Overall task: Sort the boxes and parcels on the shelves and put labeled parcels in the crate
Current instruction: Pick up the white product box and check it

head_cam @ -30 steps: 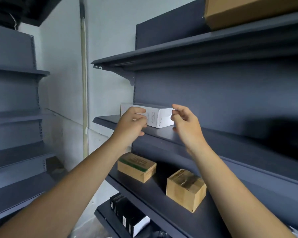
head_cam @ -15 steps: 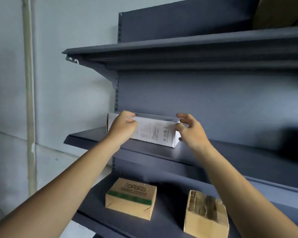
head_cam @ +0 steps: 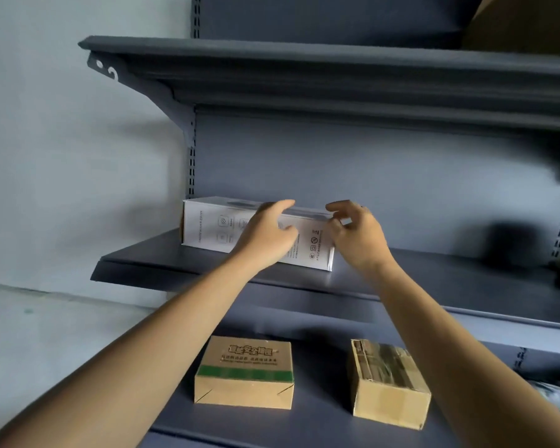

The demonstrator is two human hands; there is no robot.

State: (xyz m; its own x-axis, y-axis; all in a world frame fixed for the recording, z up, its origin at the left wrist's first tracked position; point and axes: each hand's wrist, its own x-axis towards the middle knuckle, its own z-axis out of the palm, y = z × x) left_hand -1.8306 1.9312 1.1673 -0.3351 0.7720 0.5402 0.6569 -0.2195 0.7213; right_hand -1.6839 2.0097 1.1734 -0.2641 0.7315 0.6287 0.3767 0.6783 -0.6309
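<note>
Head view of a dark grey shelving unit against a pale wall. A long white box, printed with small icons and lines of text, is seen lying on its long side at the left end of the middle shelf, close to the back panel. The left hand is placed against the front face of the box near its middle; its fingers are held almost straight and together and reach the top front edge, with the thumb laid on the printed face. The right hand is positioned at the right end of the box, its fingers loosely curled about the upper right corner. Both hands are blurred, so it cannot be told whether the box is actually gripped by the right hand.

On the lower shelf, between the two forearms, a flat cardboard box with a green stripe is set, and to its right, apart from it, a taped cardboard box.

The upper shelf is seen from beneath; part of a large brown carton is visible on it at the top right.
</note>
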